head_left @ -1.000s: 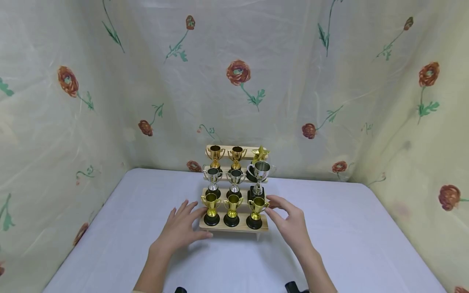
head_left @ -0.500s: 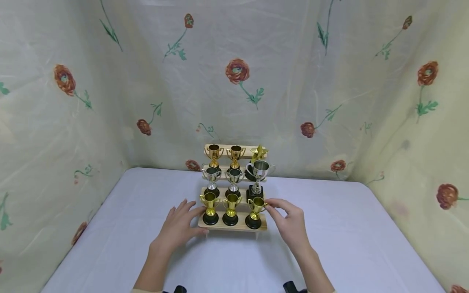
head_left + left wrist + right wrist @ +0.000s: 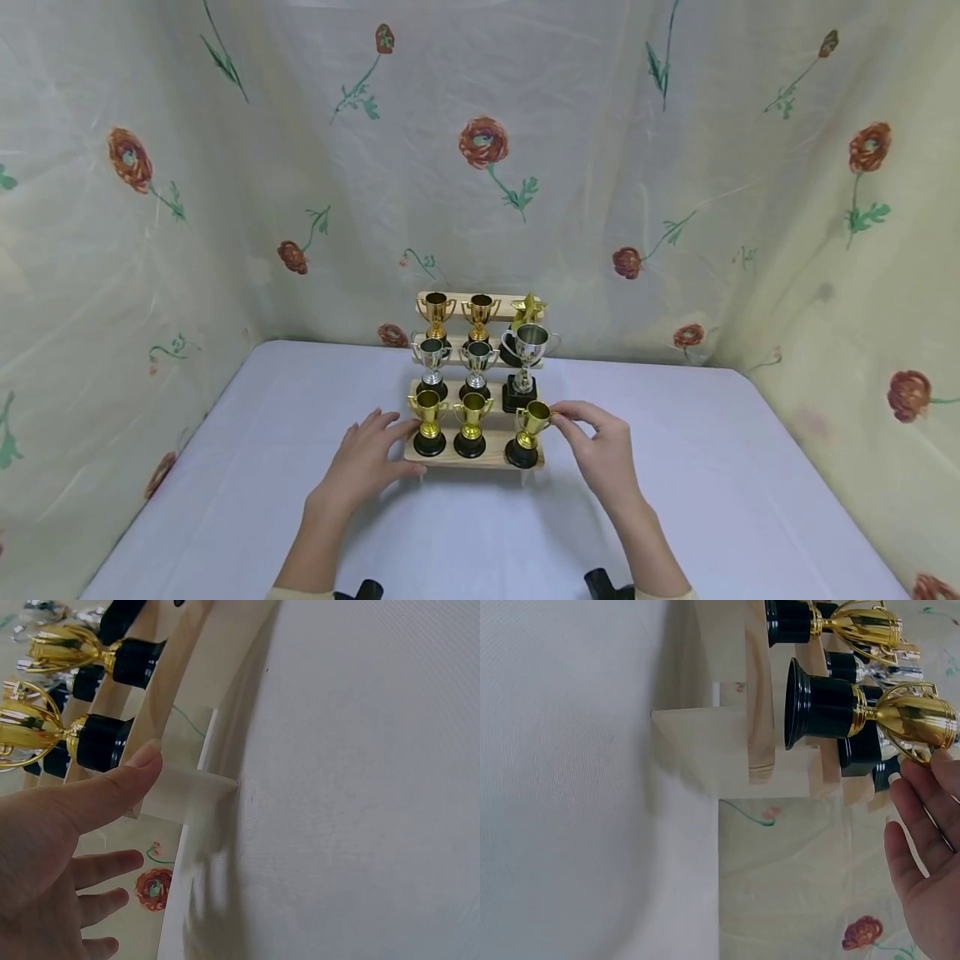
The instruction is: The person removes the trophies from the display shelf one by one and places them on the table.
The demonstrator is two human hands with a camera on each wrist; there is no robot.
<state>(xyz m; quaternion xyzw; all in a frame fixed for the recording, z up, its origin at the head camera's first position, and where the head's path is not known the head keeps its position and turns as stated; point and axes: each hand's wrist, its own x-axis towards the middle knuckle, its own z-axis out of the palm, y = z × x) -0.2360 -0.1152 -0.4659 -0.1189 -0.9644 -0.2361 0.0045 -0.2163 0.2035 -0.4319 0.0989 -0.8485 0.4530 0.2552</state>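
In the head view, my right hand (image 3: pixel 600 446) pinches the handle of a small gold trophy cup (image 3: pixel 533 417) at the right of the bottom shelf. Its black base stands slightly off the board in the right wrist view, the cup a little tilted. My left hand (image 3: pixel 366 462) is at the left end of the wooden tiered display stand (image 3: pixel 495 458). The left thumb (image 3: pixel 142 756) touches the bottom board's front edge, with the other visible fingers loosely spread; the index finger is hidden in the left wrist view. Two more gold cups (image 3: pixel 472 410) stand upright on that board.
Silver cups (image 3: pixel 431 358) stand on the middle tier, with a larger silver cup (image 3: pixel 527 346) at its right. Bronze-gold cups (image 3: pixel 436 310) and a gold star trophy (image 3: pixel 528 308) are on the upper tier. The white table (image 3: pixel 675 467) meets floral curtains (image 3: pixel 555 192) behind.
My right hand has taken hold of the right gold cup and lifted it slightly, tilting it rightward. My left thumb has drawn in to the stand's front edge.
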